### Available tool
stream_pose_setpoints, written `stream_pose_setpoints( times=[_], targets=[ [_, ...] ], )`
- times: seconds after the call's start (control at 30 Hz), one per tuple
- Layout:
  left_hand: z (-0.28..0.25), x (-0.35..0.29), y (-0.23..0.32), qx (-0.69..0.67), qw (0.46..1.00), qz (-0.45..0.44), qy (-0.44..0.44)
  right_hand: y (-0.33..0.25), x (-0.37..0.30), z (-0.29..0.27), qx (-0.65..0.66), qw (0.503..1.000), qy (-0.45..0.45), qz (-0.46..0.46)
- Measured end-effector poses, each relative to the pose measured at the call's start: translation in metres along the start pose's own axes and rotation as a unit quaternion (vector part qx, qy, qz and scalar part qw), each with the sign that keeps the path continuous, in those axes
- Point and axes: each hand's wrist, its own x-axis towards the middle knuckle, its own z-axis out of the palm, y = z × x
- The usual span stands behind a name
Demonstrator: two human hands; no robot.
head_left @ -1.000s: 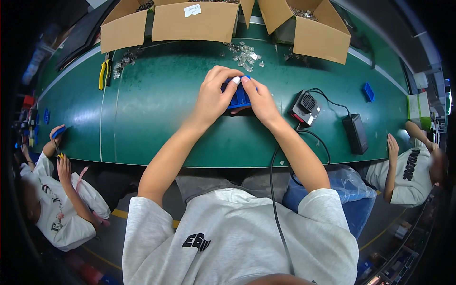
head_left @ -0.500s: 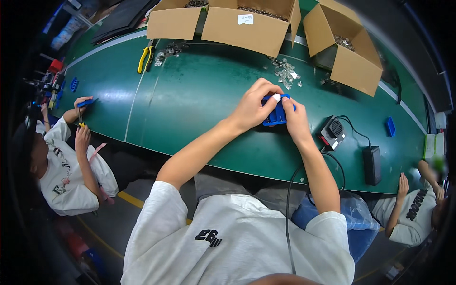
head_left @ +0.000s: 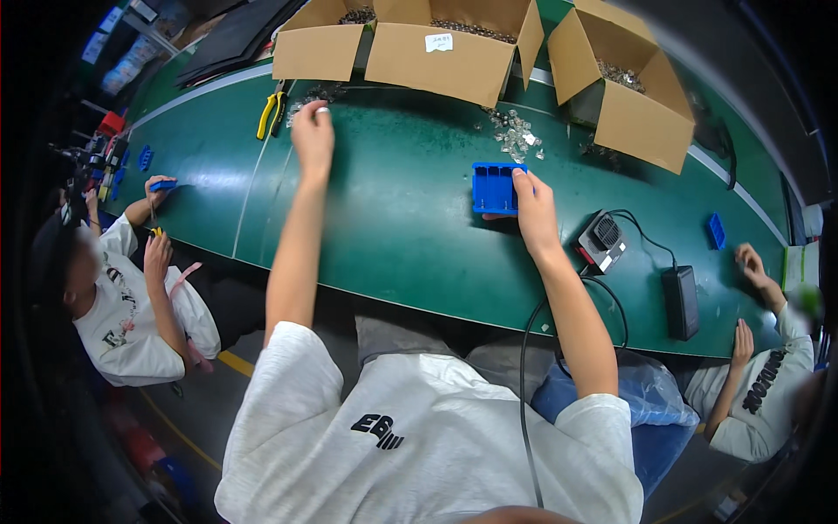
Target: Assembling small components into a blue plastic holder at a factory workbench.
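My right hand (head_left: 536, 210) grips a blue plastic tray (head_left: 497, 189) with slot-like compartments by its right side, thumb on the rim. Small metal bits show inside along its lower edge. Farther left, my left hand (head_left: 312, 138) is at the near side of a small pile of shiny metal pieces (head_left: 299, 108). Its fingers are bent together with the thumb beside them; anything between them is hidden. Yellow-handled pliers (head_left: 267, 117) lie just left of that hand.
Open cardboard boxes (head_left: 436, 65) of metal parts line the back, with another loose pile (head_left: 517, 135) before them. To the right are a small fan-like device (head_left: 604, 240), a black power adapter (head_left: 680, 301) and another blue tray (head_left: 717, 231). People work at both sides.
My left hand has let go of the blue tray and moved left and away to the far metal pile. The right hand still holds the tray, which now shows more fully.
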Motion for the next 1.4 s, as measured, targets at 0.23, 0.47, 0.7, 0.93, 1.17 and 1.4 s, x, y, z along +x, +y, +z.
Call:
stream_pose_setpoints(
  times=[0.23, 0.47, 0.7, 0.93, 1.17, 1.4],
  targets=[
    [-0.009, 0.026, -0.031, 0.243, 0.969, -0.012, -0.036, 0.009, -0.005, -0.004, -0.063, 0.989, -0.006, -0.132],
    [-0.019, 0.025, -0.030, 0.223, 0.975, -0.001, -0.014, -0.003, -0.011, 0.002, -0.125, 0.969, -0.018, -0.212],
    [0.006, -0.069, 0.141, -0.196, 0.936, 0.219, -0.194, -0.012, -0.001, -0.010, 0.234, 0.970, -0.065, 0.016],
    [0.035, -0.112, 0.185, -0.244, 0.911, 0.200, -0.265, -0.003, 0.010, -0.018, 0.288, 0.956, -0.018, 0.043],
    [0.033, -0.118, 0.173, -0.324, 0.879, 0.120, -0.328, -0.006, 0.006, -0.014, 0.257, 0.964, -0.019, 0.067],
    [0.038, -0.117, 0.172, -0.435, 0.785, -0.131, -0.421, -0.004, 0.006, -0.009, 0.258, 0.965, -0.011, 0.052]
  ],
)
